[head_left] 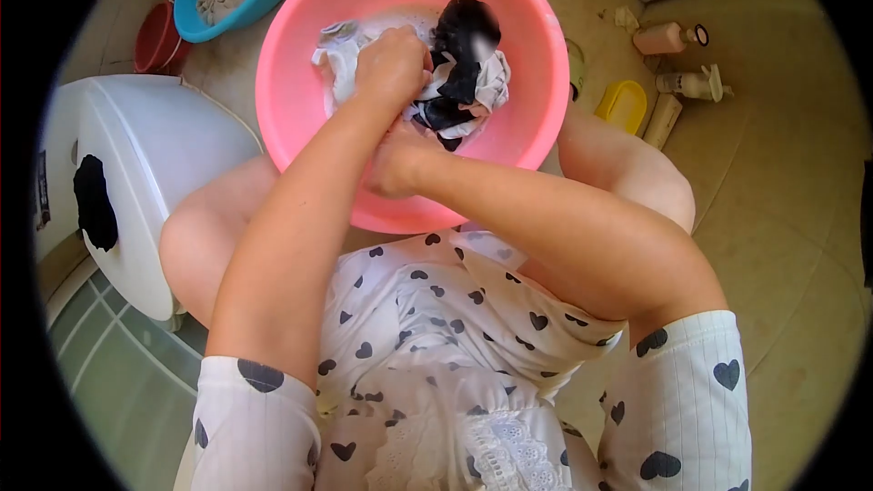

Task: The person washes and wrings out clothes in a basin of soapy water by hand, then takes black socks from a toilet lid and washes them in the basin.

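A large pink basin (546,73) stands between the knees with wet clothes in it. My left hand (393,68) is a closed fist over the middle of the pile, gripping a black and white garment (468,32). Close below it, my right hand (400,159) is turned inward against the same garment. Its fingers look curled on the cloth, partly hidden by the left wrist and the fabric. White cloth (338,64) lies bunched to the left of my fist. Black folds spread to the right, with a pale blurred spot on one of them. Some sudsy water shows at the far side.
At the upper left are a blue basin (188,11) holding beige and white clothes, and a red bucket (162,36). A white rounded fixture (164,141) with a black patch is on the left. Several bottles (662,38) and a yellow dish (624,105) line the right wall.
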`<state>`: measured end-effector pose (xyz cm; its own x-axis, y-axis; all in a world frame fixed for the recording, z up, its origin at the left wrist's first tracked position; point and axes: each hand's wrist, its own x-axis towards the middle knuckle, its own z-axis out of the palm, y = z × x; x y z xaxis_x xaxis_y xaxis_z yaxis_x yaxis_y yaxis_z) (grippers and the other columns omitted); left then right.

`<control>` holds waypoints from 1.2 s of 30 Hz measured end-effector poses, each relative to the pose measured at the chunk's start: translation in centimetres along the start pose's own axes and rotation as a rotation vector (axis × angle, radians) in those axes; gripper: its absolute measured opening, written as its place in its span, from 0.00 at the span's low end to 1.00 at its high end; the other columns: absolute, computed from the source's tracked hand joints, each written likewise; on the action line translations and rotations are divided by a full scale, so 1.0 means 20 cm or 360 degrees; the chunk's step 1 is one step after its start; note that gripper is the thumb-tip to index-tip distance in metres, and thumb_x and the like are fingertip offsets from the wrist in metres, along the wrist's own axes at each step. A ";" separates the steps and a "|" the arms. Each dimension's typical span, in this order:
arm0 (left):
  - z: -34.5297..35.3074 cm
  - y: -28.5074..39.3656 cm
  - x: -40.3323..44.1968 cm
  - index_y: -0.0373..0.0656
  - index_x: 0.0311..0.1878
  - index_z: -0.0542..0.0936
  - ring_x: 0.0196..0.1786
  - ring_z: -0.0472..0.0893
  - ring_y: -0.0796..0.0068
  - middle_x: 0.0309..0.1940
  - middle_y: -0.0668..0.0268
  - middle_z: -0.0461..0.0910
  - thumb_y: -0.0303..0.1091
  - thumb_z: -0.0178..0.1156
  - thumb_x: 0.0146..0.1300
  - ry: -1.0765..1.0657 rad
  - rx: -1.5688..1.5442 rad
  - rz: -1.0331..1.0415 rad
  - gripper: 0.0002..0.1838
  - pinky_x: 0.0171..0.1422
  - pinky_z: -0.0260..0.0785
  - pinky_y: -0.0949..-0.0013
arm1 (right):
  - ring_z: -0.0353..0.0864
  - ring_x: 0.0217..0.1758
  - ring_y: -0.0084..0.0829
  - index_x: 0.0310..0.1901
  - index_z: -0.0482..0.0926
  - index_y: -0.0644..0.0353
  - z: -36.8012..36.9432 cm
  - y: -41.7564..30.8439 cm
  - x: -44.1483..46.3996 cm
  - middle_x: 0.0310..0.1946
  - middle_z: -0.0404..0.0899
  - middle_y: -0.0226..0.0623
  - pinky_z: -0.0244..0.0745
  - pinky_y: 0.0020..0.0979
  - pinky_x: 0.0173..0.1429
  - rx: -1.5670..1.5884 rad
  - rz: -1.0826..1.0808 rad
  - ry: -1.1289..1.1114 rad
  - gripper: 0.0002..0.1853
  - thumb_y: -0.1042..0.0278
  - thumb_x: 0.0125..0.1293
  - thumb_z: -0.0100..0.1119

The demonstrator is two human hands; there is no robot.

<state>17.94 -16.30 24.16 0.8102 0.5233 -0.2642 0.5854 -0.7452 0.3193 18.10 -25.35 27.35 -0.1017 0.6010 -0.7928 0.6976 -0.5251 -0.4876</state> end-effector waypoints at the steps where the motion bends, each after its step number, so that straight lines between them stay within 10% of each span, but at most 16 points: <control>1: 0.01 0.00 0.00 0.49 0.30 0.84 0.44 0.79 0.60 0.37 0.62 0.79 0.34 0.69 0.45 0.0038 0.0002 -0.0050 0.07 0.48 0.72 0.59 | 0.42 0.76 0.40 0.72 0.48 0.58 -0.01 0.00 -0.01 0.74 0.37 0.45 0.41 0.50 0.74 0.0003 0.0005 -0.0033 0.42 0.61 0.55 0.52; 22: -0.26 -0.35 -0.04 0.39 0.28 0.83 0.25 0.77 0.79 0.21 0.66 0.80 0.39 0.69 0.52 -0.0060 -0.0921 -0.0397 0.11 0.28 0.63 0.73 | 0.46 0.75 0.45 0.68 0.45 0.77 -0.05 0.03 -0.11 0.73 0.41 0.48 0.52 0.50 0.71 0.0043 -0.0132 0.0162 0.52 0.46 0.54 0.59; 36: -0.25 -0.25 -0.01 0.34 0.40 0.79 0.38 0.84 0.73 0.36 0.58 0.83 0.35 0.58 0.65 -0.0076 -0.1764 -0.0492 0.12 0.43 0.74 0.74 | 0.57 0.70 0.37 0.57 0.70 0.73 0.04 0.06 -0.25 0.66 0.55 0.43 0.41 0.52 0.74 -0.0485 -0.0362 0.0200 0.28 0.60 0.58 0.53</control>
<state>14.97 -10.63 27.09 0.6395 0.5866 -0.4970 0.4824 0.1972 0.8535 18.87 -29.46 30.54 -0.2038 0.7602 -0.6169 0.8476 -0.1783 -0.4998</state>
